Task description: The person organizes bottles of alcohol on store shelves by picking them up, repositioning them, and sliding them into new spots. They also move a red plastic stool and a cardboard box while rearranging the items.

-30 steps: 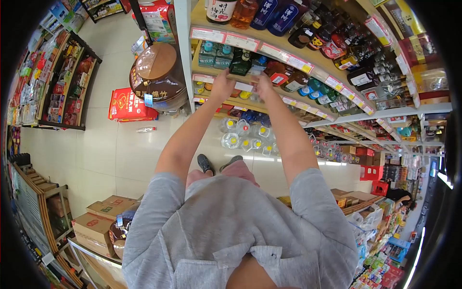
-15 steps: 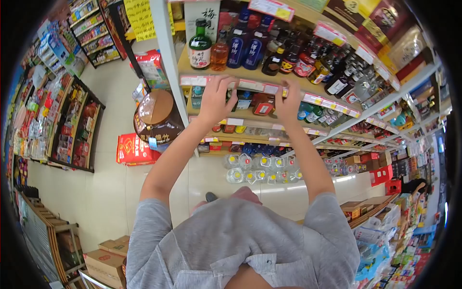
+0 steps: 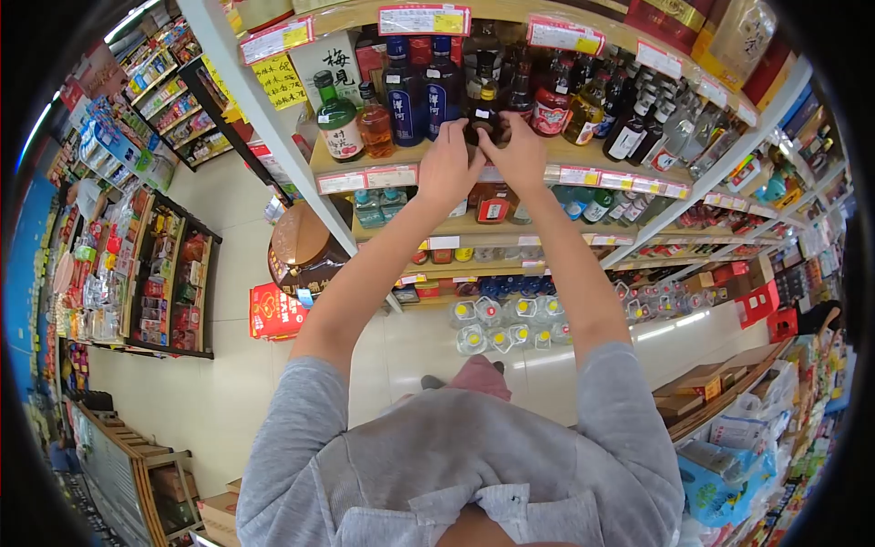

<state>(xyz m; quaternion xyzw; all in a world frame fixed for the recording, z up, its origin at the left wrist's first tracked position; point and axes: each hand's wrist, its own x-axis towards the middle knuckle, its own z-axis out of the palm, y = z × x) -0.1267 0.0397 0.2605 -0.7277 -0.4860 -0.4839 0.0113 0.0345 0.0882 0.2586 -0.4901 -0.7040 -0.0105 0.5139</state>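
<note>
A small dark glass bottle (image 3: 486,102) with a yellow band at its neck stands on the upper shelf. My left hand (image 3: 449,162) closes on it from the left, and my right hand (image 3: 515,153) from the right, with both thumbs at its front. The hands cover its lower part. To the left are two dark blue bottles (image 3: 443,98), an amber bottle (image 3: 375,123) and a green bottle with a white label (image 3: 341,126). A red-labelled bottle (image 3: 551,106) stands just right of my right hand.
A strip of price tags (image 3: 369,178) runs along the shelf edge (image 3: 319,150) below my wrists. More bottles (image 3: 492,208) fill the lower shelf. Clear plastic jugs (image 3: 519,319) stand on the floor. A white post (image 3: 273,128) rises at the left.
Both hands have moved from the shelf's front edge up and inward to the dark bottle, closing on it. The view has shifted, bringing the upper shelf lower in the picture.
</note>
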